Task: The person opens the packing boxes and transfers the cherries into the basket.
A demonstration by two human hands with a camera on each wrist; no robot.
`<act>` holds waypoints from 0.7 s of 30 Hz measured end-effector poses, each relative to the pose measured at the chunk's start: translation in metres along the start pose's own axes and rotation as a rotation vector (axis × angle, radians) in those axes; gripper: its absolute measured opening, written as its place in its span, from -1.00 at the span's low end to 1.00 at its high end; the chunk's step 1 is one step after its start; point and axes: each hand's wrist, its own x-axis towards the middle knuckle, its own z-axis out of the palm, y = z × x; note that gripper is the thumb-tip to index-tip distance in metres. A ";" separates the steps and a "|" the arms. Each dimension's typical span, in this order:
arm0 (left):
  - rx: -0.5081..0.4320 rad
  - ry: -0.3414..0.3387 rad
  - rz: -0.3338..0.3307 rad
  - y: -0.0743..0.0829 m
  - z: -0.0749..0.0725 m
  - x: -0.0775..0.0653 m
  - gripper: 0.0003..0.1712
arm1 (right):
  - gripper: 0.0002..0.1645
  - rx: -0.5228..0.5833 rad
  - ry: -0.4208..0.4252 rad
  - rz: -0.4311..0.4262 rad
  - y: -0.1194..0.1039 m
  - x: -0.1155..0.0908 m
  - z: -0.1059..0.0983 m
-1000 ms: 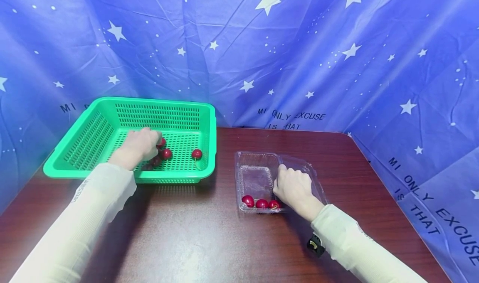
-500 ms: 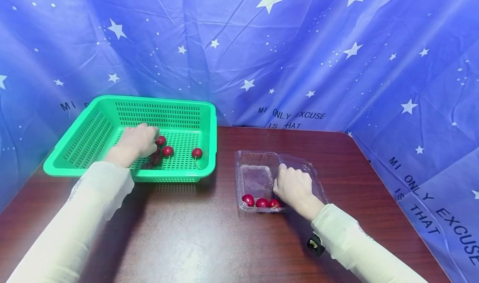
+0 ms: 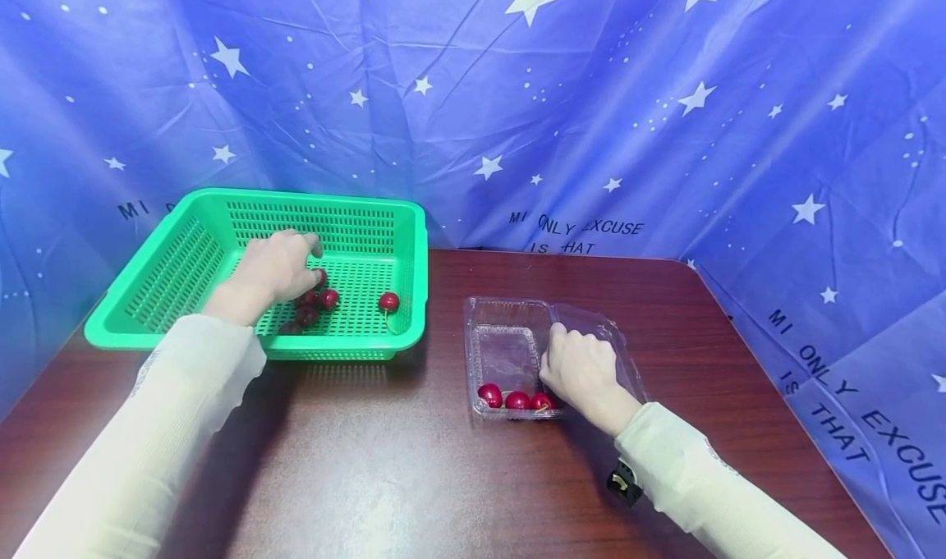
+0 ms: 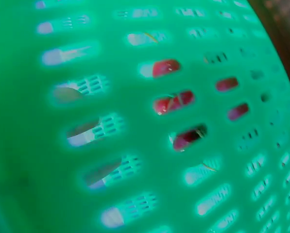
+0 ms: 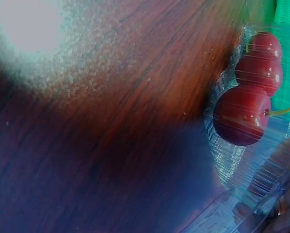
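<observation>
My left hand [image 3: 266, 272] reaches inside the green basket [image 3: 259, 344], thumb and forefinger spread apart above the cherries. One cherry [image 3: 321, 277] shows right at the thumb tip, and another cherry [image 3: 328, 299] lies just below it. Darker cherries [image 3: 306, 317] sit partly under the hand. In the left wrist view, red cherries [image 4: 174, 102] show through the basket's slots. My right hand [image 3: 584, 374] grips the hinge side of a clear plastic box [image 3: 470, 354]. Three cherries lie in a row along its near wall, the nearest in the right wrist view being a stemmed cherry [image 5: 242, 115].
A lone cherry [image 3: 388, 302] lies at the basket's right side. The box's lid [image 3: 617, 345] is folded out to the right, on the brown wooden table [image 3: 414, 477]. Blue star-patterned cloth [image 3: 443, 132] hangs behind the table and along its right side.
My left hand has moved slightly up and away from the near rim, and its fingers have spread. Some cherries under it have shifted a little. The right hand and box stay put.
</observation>
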 end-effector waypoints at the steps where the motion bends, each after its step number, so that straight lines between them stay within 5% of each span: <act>1: -0.002 0.006 0.001 0.002 0.000 0.000 -0.58 | -0.79 0.000 0.002 -0.001 0.000 0.000 0.000; 21: -0.064 0.102 0.054 0.038 -0.006 0.006 -0.46 | -0.80 0.005 -0.002 0.005 0.000 -0.001 -0.001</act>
